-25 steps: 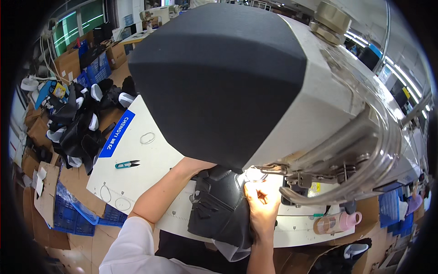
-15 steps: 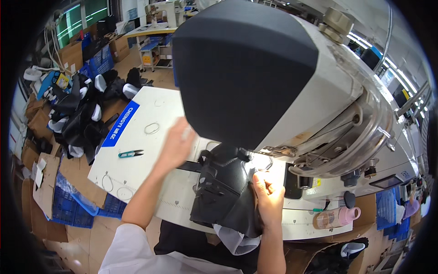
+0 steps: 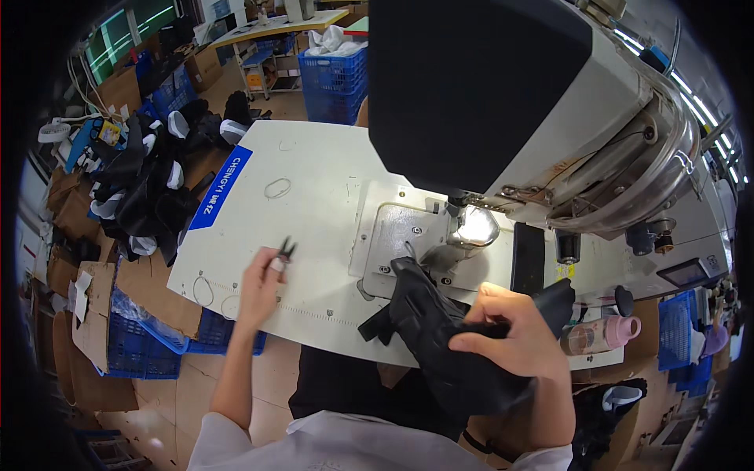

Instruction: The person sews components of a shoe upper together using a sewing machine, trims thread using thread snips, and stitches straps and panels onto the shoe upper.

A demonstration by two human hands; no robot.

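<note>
My left hand [image 3: 261,289] is closed round a pair of thread snips [image 3: 287,250], their dark blades pointing up and away over the white table [image 3: 314,212]. My right hand [image 3: 514,334] grips a black leather boot upper [image 3: 440,345] between thumb and fingers, over the table's near edge. A strap dangles from the upper's left side. Beyond it, the sewing machine's lit metal post [image 3: 463,243] stands bare on its plate, under the large black-fronted machine head [image 3: 479,86].
A loop of thread [image 3: 277,188] lies on the table. Black boots with white linings [image 3: 149,180] are heaped at the left, above blue crates [image 3: 145,349]. A pink-capped bottle [image 3: 601,336] stands right of the upper, near a small control screen [image 3: 687,273].
My right hand has pulled the boot upper off the machine post toward me. My left hand has moved down and left and picked up the snips from the table.
</note>
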